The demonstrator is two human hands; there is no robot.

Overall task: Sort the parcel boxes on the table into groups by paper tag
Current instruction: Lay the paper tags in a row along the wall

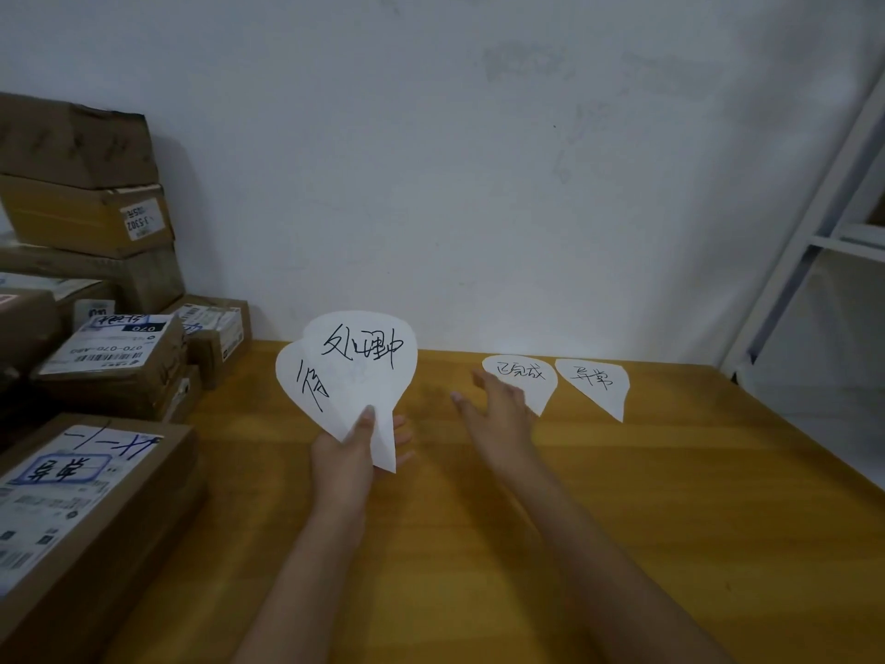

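Left thumb [366,419] on top, fingers curled beneath, pinching the pointed ends of two white teardrop-shaped paper tags; left hand [354,448] raised over the yellow wooden table [622,519], forearm reaching forward; front held tag [371,390] reads 处理中; rear held tag [291,371] shows 待, the rest covered. Right hand [500,409] flat, fingers straight and spread, its far edge over the lower corner of a third white tag [524,373] lying on the table, marked 已完成; fourth tag [598,383], 异常, just beside it on the right. Brown cardboard parcel boxes [96,222] stacked at the table's left; nearest box [110,510] labelled 异常 by hand; another label [107,349] reads 070-070-A80, upside down. White metal shelf frame [814,218] at right; white wall [479,136] behind.
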